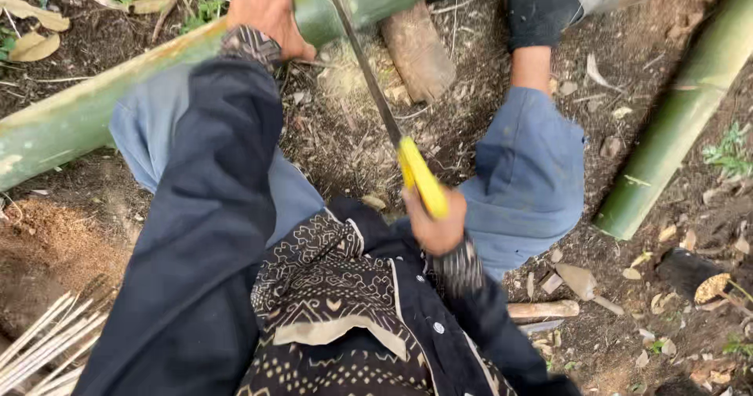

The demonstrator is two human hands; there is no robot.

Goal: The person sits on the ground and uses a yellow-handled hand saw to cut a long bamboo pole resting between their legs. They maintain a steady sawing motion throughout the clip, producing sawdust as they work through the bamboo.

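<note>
**Bamboo pole under the saw, pinned by hand and propped on a log**

Bamboo pole (94, 106), thick and green, lies slantwise across the bare earth, its upper stretch resting on a short wooden log (420, 51). The left hand (271, 16) presses down on top of the pole, fingers curled over its round back, just beside the place where the saw blade (369, 74) meets it. The right hand (435, 223) is clamped tight round the saw's yellow handle (421, 178), close to the body, the blade running up and away to the pole.

Judging by its girth, the pole is heavy and stiff, with a smooth waxy skin likely to slip or roll under a loose palm; a firm hold from above, near the cut, looks the soundest place. Pale sawdust (345, 70) lies on the soil below the blade.

A foot in a dark sock (541, 8) is planted near the log. A second green pole (678, 114) lies well apart to the right, and thin split strips (39, 349) lie at the lower left.
</note>
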